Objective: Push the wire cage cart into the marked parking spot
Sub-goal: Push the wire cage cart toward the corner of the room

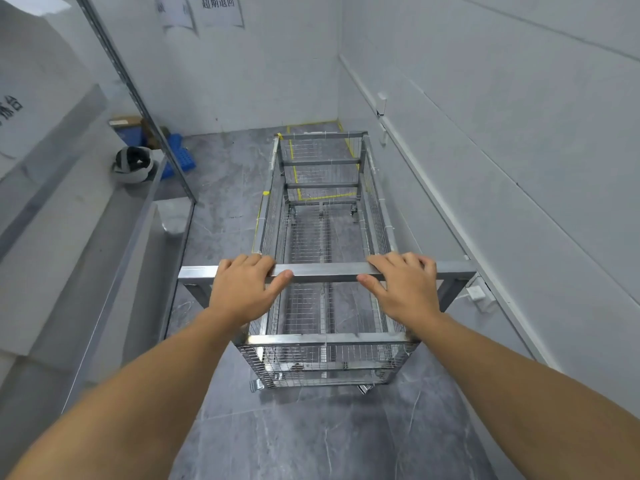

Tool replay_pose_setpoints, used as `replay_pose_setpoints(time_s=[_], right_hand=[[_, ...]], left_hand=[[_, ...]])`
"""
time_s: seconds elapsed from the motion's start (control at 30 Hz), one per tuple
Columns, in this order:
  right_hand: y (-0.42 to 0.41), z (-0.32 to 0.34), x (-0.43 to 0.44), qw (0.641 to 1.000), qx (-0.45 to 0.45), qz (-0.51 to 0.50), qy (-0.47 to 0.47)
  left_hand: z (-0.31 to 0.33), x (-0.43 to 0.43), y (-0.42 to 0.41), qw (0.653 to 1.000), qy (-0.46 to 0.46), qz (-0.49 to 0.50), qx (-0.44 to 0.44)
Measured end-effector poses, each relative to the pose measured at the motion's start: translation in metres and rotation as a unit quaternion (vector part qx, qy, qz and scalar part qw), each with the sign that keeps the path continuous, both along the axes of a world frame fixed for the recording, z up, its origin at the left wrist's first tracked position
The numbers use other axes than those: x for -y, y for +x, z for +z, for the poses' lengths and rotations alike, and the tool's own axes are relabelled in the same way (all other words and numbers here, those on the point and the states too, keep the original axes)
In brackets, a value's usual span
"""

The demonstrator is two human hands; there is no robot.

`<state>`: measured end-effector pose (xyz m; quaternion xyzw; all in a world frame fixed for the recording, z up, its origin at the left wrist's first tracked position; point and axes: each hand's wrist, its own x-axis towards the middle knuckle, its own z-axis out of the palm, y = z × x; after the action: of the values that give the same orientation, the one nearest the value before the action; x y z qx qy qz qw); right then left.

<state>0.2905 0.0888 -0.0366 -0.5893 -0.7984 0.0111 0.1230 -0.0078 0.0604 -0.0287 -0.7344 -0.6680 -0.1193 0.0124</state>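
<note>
The handle bar (325,271) of the wire cage cart (325,216) is gripped by the left hand (242,289) and the right hand (405,285), fingers curled over it. Yellow floor tape (294,164) is seen at 12 o'clock, under the cart's far end.

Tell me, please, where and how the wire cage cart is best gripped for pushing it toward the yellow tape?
Grip the flat metal handle bar across the near end of the wire cage cart, from behind, as the left hand and right hand do. It is wide, level and square to the yellow tape outline ahead.
</note>
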Motion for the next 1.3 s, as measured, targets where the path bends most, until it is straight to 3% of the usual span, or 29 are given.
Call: replay_pose_setpoints(time_s=[0.27, 1.3], right_hand=[[0.009, 0.005, -0.051, 1.000, 0.019, -0.011, -0.005], [0.004, -0.003, -0.317, 0.999, -0.023, 0.016, 0.026]], left_hand=[[0.003, -0.053, -0.003, 0.999, -0.006, -0.033, -0.017], [-0.003, -0.302, 0.000, 1.000, 0.005, 0.027, 0.003]])
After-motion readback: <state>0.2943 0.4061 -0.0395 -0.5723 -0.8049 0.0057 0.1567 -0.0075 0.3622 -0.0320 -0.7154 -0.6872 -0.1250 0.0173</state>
